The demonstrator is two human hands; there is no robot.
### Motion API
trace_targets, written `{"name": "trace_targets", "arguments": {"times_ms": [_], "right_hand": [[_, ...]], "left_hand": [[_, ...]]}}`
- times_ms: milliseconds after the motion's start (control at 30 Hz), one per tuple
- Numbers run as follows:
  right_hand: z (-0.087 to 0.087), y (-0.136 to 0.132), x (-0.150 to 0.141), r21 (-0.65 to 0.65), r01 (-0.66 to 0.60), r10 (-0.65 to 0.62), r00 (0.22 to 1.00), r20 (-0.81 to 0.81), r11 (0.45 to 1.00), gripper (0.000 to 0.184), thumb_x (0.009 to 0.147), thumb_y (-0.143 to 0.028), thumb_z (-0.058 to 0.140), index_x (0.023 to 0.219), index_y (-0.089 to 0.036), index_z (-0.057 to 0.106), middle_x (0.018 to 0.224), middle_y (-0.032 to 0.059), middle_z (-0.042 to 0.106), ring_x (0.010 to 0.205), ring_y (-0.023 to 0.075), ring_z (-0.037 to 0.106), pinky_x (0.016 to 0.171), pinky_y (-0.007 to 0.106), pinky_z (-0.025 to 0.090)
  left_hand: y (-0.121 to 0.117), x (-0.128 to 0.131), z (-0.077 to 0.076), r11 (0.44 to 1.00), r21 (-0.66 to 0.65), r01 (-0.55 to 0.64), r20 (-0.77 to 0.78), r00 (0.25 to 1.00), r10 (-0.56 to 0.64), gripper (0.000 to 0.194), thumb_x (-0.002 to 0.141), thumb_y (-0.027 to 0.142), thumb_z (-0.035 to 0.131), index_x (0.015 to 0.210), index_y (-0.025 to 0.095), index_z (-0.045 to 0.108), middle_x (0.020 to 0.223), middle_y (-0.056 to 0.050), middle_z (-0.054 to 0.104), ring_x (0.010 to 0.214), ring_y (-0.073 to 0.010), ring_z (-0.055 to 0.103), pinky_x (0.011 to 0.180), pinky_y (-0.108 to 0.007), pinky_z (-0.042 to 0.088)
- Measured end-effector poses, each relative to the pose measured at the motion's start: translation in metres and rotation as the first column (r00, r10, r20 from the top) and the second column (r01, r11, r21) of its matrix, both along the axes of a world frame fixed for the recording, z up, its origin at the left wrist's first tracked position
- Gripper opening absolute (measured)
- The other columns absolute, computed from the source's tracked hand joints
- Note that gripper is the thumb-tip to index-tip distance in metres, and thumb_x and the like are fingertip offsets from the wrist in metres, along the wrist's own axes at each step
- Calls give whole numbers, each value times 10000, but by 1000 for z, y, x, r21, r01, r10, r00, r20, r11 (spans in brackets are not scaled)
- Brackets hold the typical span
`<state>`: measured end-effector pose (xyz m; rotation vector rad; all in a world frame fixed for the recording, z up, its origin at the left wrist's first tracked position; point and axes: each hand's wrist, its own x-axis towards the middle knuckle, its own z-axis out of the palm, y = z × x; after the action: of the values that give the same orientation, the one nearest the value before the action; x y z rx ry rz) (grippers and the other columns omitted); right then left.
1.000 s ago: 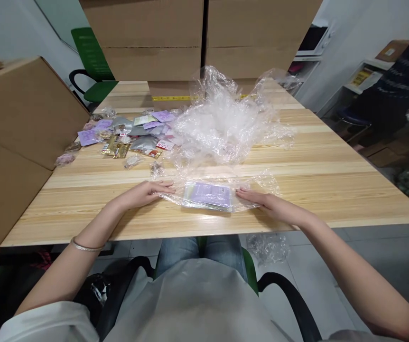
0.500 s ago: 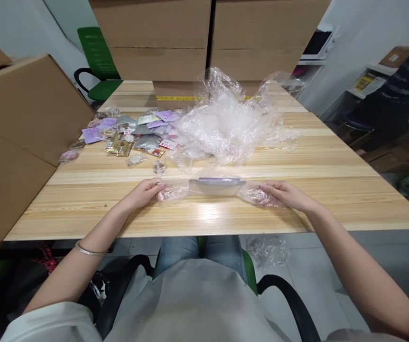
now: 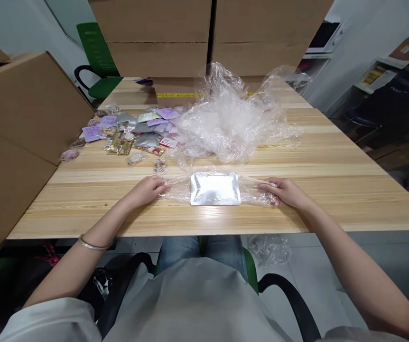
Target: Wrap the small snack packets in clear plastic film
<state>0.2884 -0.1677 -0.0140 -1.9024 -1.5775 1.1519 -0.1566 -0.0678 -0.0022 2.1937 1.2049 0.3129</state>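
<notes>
Left-hand grip: while the fingers are too foreshortened to show every contact, the left hand (image 3: 151,189) is curled closed on 1 end of the clear film (image 3: 180,186);
Right-hand grip: the right hand (image 3: 283,191) pinches the opposite end, thumb against fingers, no gap seen; pinkish matter shows through the film here, too blurred to identify;
Silver packet: the silver packet (image 3: 215,189) lies between the 2 hands, touched by neither, film spread to its 2 sides, near the table edge;
Change: 1.0 s ago a purple printed face was up; 0.5 s ago the packet was near edge-on; now the plain shiny face is up;
Meaning: judged a turn-over completed, with print presumably underneath;
Small packet: a small clear packet (image 3: 160,165) sits just beyond the left hand;
Farther out: mixed packets (image 3: 147,140) lie beside a heap of crumpled film (image 3: 222,123); cardboard boxes (image 3: 158,42) stand behind
</notes>
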Motion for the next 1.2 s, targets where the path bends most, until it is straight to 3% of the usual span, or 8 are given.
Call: {"name": "trace_targets", "arguments": {"times_ms": [133,233,300,367,500,667,833,1200], "right_hand": [[-3,-11,9,121,-38,-8,932,363,992,551,796,-762,540,725,-218,598,553,19,586,565,214,579,578,311,404],[-1,-24,9,244,-33,-131,769,626,969,580,830,-728,529,979,-181,651,778,100,694,702,288,645,643,377,465],[3,-33,2,388,-133,-188,705,683,912,616,887,-631,516,1231,-127,597,1029,186,703,920,361,663,790,492,503],[7,-40,-10,448,-334,-66,737,673,829,650,913,-531,529,1413,-119,483,1314,224,604,1203,400,568,976,586,450],[2,-40,-33,369,-588,371,775,511,720,651,941,-422,534,1544,-271,338,1581,63,371,1458,316,330,1164,565,332],[-18,-30,-32,444,-451,278,872,402,774,412,1017,-358,396,1345,-232,610,1404,64,590,1358,265,493,1132,490,410],[-16,-24,-25,463,-303,151,929,338,833,349,999,-394,419,1095,-228,710,1090,76,759,958,278,731,791,398,567],[0,-11,-43,397,-60,93,993,-65,916,410,979,-476,458,667,-221,528,571,-19,547,550,150,538,614,282,419]], "left_hand": [[-5,-5,3,991,99,94,-204,976,-72,358,911,486,488,704,208,581,668,-32,595,695,-208,536,663,-290,369],[-21,-3,9,952,300,56,-264,964,26,277,902,443,556,915,174,621,802,-77,629,790,-249,588,719,-328,433],[-36,4,16,863,504,12,-189,977,97,340,904,385,575,1140,141,594,1020,-153,642,987,-301,598,853,-413,465],[-50,16,21,805,582,116,-153,988,-32,449,914,344,572,1321,163,520,1273,-196,579,1212,-324,530,1008,-487,426],[-55,34,10,809,376,453,-211,891,-401,620,902,368,586,1474,202,415,1530,-159,433,1434,-319,367,1170,-515,316],[-30,25,-18,898,247,363,-67,931,-358,442,992,213,352,1370,178,576,1450,-101,554,1388,-226,470,1177,-449,351],[-19,14,-9,970,13,244,114,963,-244,395,985,381,445,1246,215,690,1356,-65,634,1274,-245,589,1107,-414,434],[-4,15,9,969,-220,113,255,965,-55,494,859,596,594,970,150,777,1032,-93,778,955,-251,706,873,-332,530]]}}
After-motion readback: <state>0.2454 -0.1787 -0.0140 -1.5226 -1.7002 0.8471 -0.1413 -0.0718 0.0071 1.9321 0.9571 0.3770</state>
